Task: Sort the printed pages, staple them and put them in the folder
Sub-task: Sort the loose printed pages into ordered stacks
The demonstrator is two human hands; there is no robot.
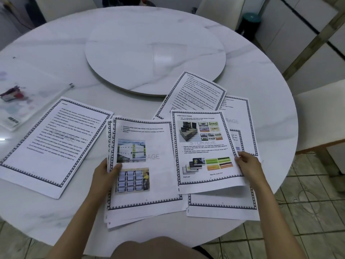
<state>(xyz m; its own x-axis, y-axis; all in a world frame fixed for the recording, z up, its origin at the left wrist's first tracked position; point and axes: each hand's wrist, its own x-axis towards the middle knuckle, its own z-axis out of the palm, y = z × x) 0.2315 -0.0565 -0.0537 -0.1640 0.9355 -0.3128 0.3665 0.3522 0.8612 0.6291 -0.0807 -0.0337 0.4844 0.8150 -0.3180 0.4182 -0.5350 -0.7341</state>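
Round white marble table (pixel 56 53) carries every item, and a raised turntable (pixel 155 58) sits at its centre, beyond both hands.

1. Far outboard of the left hand (pixel 106 174) I see a clear plastic folder (pixel 43 90) lying flat near the table edge. A small dark and red object (pixel 11 94) lies at the folder. I cannot tell what it is, or whether it is on or inside the plastic.
2. Just left of the left hand lies a text-only stack (pixel 54 144), flat and turned at an angle, touched by neither hand.
3. The left hand grasps the middle stack (pixel 145 161) at its left edge, with the thumb on top and the fingers below. The top sheet shows two photographs.
4. Between the hands, the page with cassette pictures (pixel 205 146) is lifted; its lower edge curls clear of the sheets below and its left edge overlaps the middle stack.
5. The right hand (pixel 248 163) pinches that page at its right edge.
6. Under and beyond the right hand lie loose bordered sheets (pixel 240 124), overlapping. A text sheet (pixel 196 94) farther off touches the turntable rim.

Right of the right hand, a pale chair (pixel 321 109) stands on a tiled floor (pixel 308 202).
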